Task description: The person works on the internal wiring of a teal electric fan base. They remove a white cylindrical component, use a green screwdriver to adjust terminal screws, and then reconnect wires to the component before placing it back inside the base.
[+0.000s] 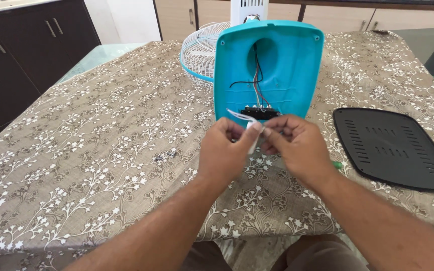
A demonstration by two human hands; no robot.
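While both hands meet near table centre, L hand (pixel 223 150) and R hand (pixel 297 145) pinch a thin white flat cable (pixel 249 128) between thumb + fingertips, both clenched on it. Cable's long axis runs near-to-far, slightly left, its far end curling toward the black terminal strip (pixel 260 113) at the near edge of the upturned teal plastic fan base (pixel 277 65). Strip lies just beyond the fingertips, R hand a bit nearer. Black vented cover plate (pixel 393 148) sits well right on the floral tablecloth (pixel 101 150); white wire fan grille (pixel 199 50) far behind.
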